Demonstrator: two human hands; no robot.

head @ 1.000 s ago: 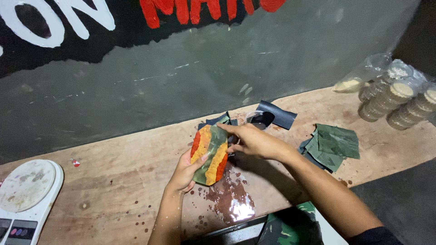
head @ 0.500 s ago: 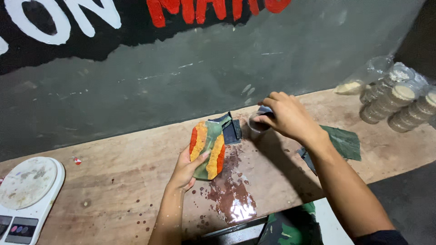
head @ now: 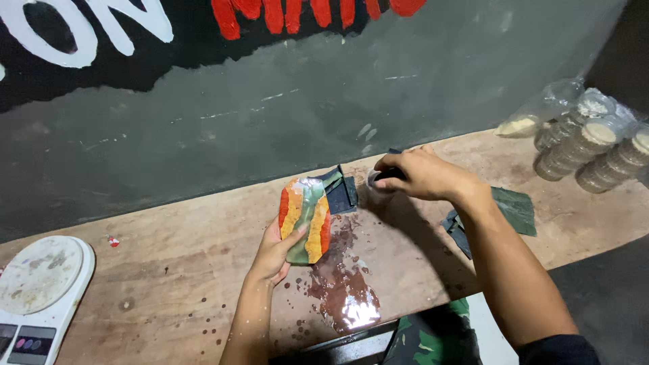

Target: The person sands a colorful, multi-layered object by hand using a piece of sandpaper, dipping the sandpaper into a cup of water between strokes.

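The wooden bench (head: pixel 169 270) is stained, with a wet dark red patch (head: pixel 341 287) near its front edge. A white kitchen scale (head: pixel 37 290) sits at left; lidded jars (head: pixel 588 152) and dark green sheets (head: pixel 510 209) lie at right.

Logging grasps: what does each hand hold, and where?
Left hand: orange-green striped pouch, at its lower edge. Right hand: small dark object, mostly hidden.

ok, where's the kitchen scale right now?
In the head view the white kitchen scale sits at the far left end of the wooden bench, cut off by the frame's lower-left corner, well left of the left hand holding the striped packet.
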